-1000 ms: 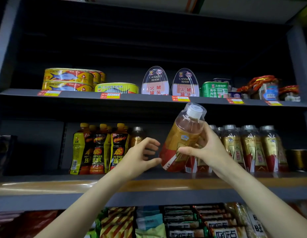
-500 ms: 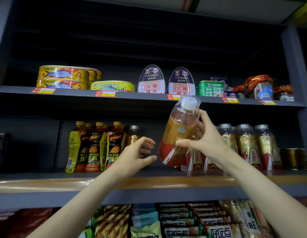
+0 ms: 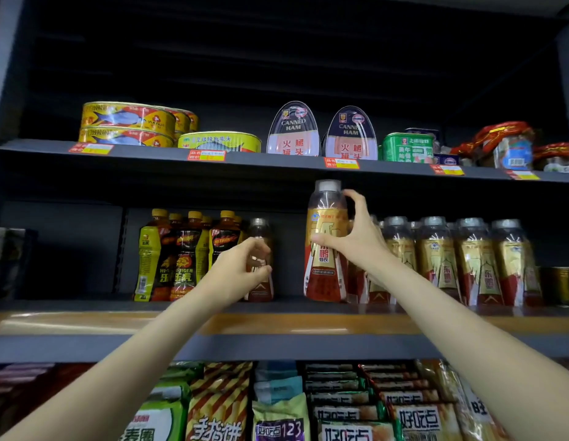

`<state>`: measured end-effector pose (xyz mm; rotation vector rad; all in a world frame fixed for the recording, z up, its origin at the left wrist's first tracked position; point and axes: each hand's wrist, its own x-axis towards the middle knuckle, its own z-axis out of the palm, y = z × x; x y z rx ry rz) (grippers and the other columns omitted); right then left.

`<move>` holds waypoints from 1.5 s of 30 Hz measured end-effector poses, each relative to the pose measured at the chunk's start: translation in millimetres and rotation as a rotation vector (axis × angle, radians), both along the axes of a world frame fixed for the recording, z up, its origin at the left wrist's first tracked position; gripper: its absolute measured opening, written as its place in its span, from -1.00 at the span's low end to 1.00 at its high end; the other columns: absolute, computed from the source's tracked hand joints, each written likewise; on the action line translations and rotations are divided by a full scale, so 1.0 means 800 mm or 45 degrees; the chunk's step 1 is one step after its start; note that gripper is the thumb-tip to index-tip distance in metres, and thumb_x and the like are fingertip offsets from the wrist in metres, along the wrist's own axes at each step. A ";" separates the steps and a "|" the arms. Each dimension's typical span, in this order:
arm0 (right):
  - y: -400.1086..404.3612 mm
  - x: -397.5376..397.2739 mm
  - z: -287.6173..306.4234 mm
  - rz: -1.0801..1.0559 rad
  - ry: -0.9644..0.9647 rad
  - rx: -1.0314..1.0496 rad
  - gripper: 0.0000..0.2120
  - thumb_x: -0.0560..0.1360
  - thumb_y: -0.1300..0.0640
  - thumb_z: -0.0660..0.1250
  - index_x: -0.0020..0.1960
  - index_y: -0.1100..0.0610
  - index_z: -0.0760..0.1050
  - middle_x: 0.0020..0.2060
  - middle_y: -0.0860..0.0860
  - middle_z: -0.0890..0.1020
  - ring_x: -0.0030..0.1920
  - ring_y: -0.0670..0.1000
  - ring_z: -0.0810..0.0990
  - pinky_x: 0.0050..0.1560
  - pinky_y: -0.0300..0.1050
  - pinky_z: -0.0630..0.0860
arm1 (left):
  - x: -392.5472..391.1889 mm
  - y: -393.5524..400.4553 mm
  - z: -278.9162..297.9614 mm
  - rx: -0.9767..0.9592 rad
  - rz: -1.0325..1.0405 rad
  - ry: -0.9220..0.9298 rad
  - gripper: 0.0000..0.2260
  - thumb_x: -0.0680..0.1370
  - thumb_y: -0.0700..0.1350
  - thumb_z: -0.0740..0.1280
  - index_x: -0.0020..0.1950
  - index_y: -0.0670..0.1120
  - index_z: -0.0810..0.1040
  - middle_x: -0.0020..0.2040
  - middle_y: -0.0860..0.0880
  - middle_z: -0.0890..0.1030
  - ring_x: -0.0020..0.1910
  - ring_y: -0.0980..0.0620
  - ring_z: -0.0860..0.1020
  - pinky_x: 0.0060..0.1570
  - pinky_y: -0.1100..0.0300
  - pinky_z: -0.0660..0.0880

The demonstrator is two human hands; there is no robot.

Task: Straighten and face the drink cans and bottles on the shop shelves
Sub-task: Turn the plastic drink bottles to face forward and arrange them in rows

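My right hand grips a gold-and-red drink bottle with a white cap. It is upright, label facing me, its base down at the middle shelf. It stands at the left end of a row of matching bottles. My left hand hovers with curved fingers in front of a lone dark bottle set further back; I cannot tell if it touches it. Yellow-capped Hi-Tiger bottles stand in a group to the left.
The upper shelf carries fish tins, two canned ham tins, a green tin and red-wrapped jars. Snack packets fill the shelf below. A dark gap lies left of the Hi-Tiger bottles. Gold cans sit at far right.
My right hand has swung the tilted bottle upright and lowered it onto the shelf. My left hand has moved up and right, in front of the lone dark bottle.
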<state>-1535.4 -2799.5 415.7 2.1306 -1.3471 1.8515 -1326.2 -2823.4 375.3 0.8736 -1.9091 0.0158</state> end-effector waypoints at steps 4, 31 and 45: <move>-0.034 0.004 -0.006 -0.077 0.033 0.188 0.00 0.33 0.09 0.54 0.52 -0.09 -0.06 0.42 0.09 0.34 0.33 0.16 0.42 0.28 0.09 0.42 | 0.007 -0.011 0.009 0.051 0.076 -0.029 -0.73 0.54 -0.17 0.30 0.23 -0.07 0.43 0.14 0.01 0.52 0.10 0.06 0.51 0.06 0.24 0.47; -0.141 -0.003 0.044 -0.869 1.333 0.369 -0.10 0.42 0.22 0.45 0.55 0.06 -0.07 0.51 0.24 -0.12 0.49 0.29 0.02 0.44 0.12 0.20 | 0.033 -0.122 0.016 0.033 0.787 -0.382 -0.23 0.47 -0.01 0.40 0.51 0.08 -0.03 0.53 -0.10 -0.18 0.49 -0.26 -0.08 0.40 -0.11 0.19; -0.240 0.120 0.045 -0.046 0.475 0.506 0.09 0.34 0.04 0.52 0.55 0.00 -0.22 0.52 0.14 0.11 0.50 0.18 0.11 0.44 0.14 0.20 | 0.043 -0.128 0.016 -0.004 0.634 -0.269 -0.29 0.50 -0.33 0.29 0.48 0.17 0.05 0.51 -0.08 -0.14 0.46 -0.29 0.04 0.30 0.03 0.32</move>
